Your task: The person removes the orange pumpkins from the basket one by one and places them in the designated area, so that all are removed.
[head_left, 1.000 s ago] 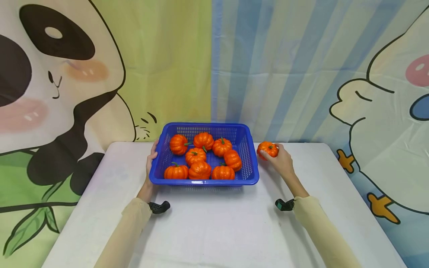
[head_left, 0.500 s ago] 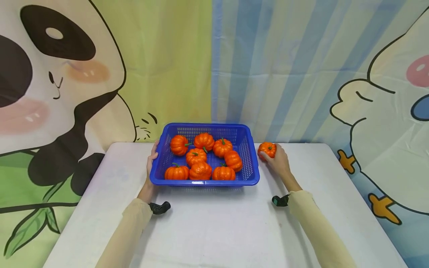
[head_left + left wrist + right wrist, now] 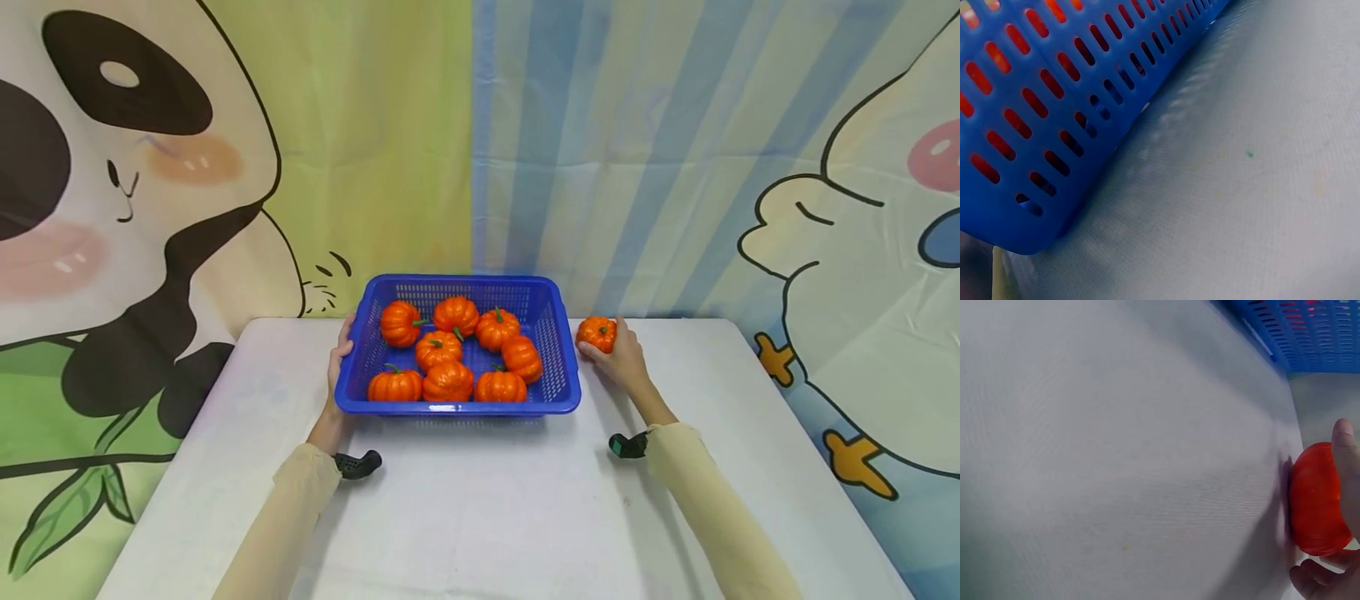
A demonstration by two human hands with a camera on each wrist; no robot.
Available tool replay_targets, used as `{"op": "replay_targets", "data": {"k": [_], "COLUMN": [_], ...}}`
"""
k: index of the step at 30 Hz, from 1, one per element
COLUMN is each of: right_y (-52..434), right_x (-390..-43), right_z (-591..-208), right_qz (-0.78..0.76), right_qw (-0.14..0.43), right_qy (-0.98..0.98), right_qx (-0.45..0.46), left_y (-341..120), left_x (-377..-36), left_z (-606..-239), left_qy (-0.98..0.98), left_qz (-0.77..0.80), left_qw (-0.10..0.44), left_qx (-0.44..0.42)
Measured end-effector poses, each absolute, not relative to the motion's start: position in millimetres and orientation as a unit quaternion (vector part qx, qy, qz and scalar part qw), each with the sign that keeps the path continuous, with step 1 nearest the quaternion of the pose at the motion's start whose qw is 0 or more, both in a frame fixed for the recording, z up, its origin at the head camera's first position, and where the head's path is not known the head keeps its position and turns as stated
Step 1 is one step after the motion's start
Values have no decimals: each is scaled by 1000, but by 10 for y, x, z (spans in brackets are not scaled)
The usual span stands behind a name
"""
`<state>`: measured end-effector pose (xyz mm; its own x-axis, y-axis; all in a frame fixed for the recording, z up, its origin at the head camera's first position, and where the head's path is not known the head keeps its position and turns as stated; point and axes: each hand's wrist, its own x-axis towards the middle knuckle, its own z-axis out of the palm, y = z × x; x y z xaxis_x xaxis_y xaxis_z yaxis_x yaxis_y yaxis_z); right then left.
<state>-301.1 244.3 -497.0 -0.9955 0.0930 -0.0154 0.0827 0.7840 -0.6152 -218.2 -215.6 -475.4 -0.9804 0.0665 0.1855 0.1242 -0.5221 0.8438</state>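
R hand (image 3: 624, 360) grips 1 small orange pumpkin (image 3: 597, 333), fingers curled round it; pumpkin sits on white table (image 3: 480, 500), just beside R wall of blue basket (image 3: 558, 367), outside it. L hand (image 3: 339, 354) holds basket's L rim, thumb over the edge, fingers hidden behind the wall. Basket at table's far middle, 8 pumpkins inside w/ green stems. Cartoon backdrop behind: panda L, duck R.
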Motion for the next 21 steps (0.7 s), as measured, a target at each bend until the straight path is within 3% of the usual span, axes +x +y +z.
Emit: {"op": "replay_targets", "data": {"k": [4,9,16,21], "right_y": [2449,2443,2311,2168], "right_x": [-2965,-2774,-2277,-1896], "right_z": [-4871,-4719,-4393,-4185], "right_qz": [324,336,389,401], "right_qw": [14,70,132,123], "right_qy": [-945,-939,-908,-897], "right_qx": [-45,-24,85,139], "left_y": [-2156,-2145,-2143,-2162], "left_x": [-2181,-2198,-2216,-2206], "left_z": [-4755,-4777,-4801,-4788], "left_qy": [-486,-488,-504,-503], "left_qz": [-870,-869,-858,-859], "left_qw": [20,23,29,23], "left_qx": [-86,-82,-94,-94]}}
